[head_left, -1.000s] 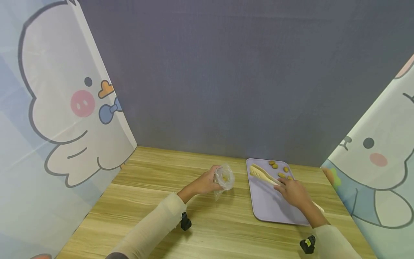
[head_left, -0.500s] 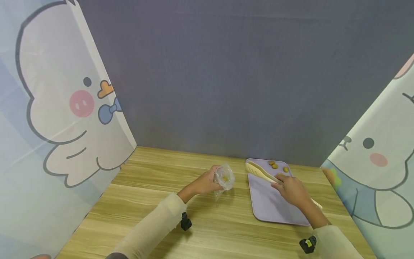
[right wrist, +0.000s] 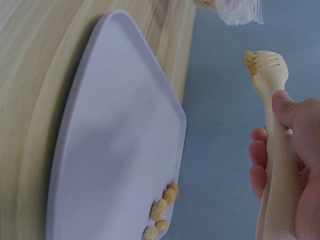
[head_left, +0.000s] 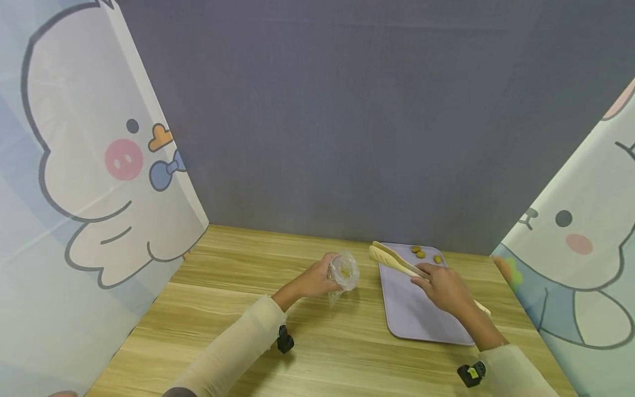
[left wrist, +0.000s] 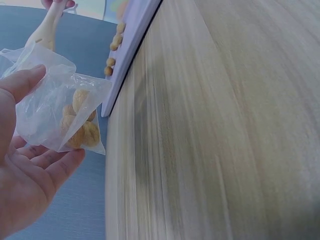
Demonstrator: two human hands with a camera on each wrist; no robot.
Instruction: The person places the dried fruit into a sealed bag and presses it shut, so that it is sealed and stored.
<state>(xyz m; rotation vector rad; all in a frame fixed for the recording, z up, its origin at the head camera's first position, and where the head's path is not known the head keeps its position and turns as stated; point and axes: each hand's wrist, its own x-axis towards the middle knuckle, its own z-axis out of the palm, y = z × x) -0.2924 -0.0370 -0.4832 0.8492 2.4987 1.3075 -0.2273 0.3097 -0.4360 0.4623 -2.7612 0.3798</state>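
The right wrist view crops the bag [right wrist: 241,11].

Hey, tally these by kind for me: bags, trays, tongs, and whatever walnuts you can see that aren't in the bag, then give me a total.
Clear bag: 1
Purple tray: 1
Pair of tongs: 1
Walnuts outside the bag: 6 (5 on the tray, 1 in the tongs)
Total: 9

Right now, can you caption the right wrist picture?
A right hand holds cream tongs, a walnut between their tips.
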